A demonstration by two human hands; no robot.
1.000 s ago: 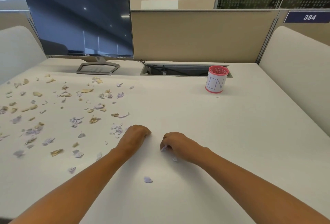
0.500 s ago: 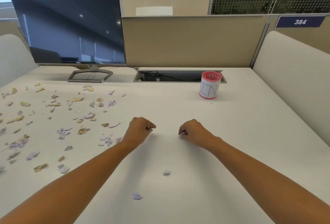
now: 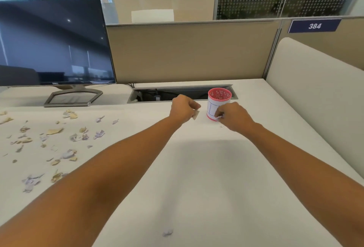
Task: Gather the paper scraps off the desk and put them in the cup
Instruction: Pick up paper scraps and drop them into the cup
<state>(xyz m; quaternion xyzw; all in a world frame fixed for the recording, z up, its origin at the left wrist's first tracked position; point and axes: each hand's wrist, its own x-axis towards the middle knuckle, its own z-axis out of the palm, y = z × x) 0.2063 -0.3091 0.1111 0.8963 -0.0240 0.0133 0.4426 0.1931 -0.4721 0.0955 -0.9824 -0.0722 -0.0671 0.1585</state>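
A pink cup (image 3: 219, 97) with a white paper label stands at the back of the white desk (image 3: 206, 177), in front of the cable tray. My left hand (image 3: 183, 108) is just left of the cup, fingers closed on a tan paper scrap (image 3: 196, 114). My right hand (image 3: 234, 116) is in front of the cup's lower right, pinching a small pale scrap (image 3: 220, 117). Several tan and lilac paper scraps (image 3: 59, 142) lie scattered over the desk's left side. One lone lilac scrap (image 3: 167, 233) lies near the front edge.
A dark monitor (image 3: 53, 43) on a grey stand (image 3: 72, 97) occupies the back left. An open cable tray (image 3: 157, 94) is sunk into the desk behind the cup. Beige partitions close the back and right sides. A tiny white fleck (image 3: 221, 126) lies by my right hand.
Both hands have moved forward from the desk's middle to the cup, each carrying a scrap. The view has shifted forward and right with them.
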